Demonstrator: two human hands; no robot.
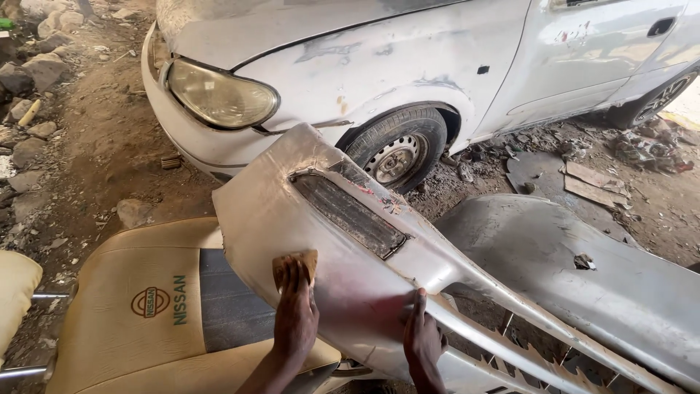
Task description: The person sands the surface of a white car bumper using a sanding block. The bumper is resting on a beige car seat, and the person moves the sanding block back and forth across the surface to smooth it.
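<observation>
**Both hands on the grey bumper, sandpaper under your left**

Your left hand (295, 314) sits low in the centre of the frame, fingers flat and pressing a tan piece of sandpaper (295, 264) against the face of the detached grey car bumper (335, 292). The grip there is a flat pinning press, not a closed fist. Your right hand (423, 339), just right of it along the bottom edge, lies on the bumper's lower edge with its fingers released and nothing held, steadying the panel.

The bumper runs from the centre of the frame down to the lower right, its dusty lamp recess (348, 211) above your hands. It leans over a tan and grey car seat (146, 306) in the lower left. A second grey body panel (583, 284) lies behind it at right. A white car (408, 58) fills the upper frame, headlight (219, 96) at upper left, front wheel (397, 149) near the centre, on dirt ground (95, 146) strewn with stones
</observation>
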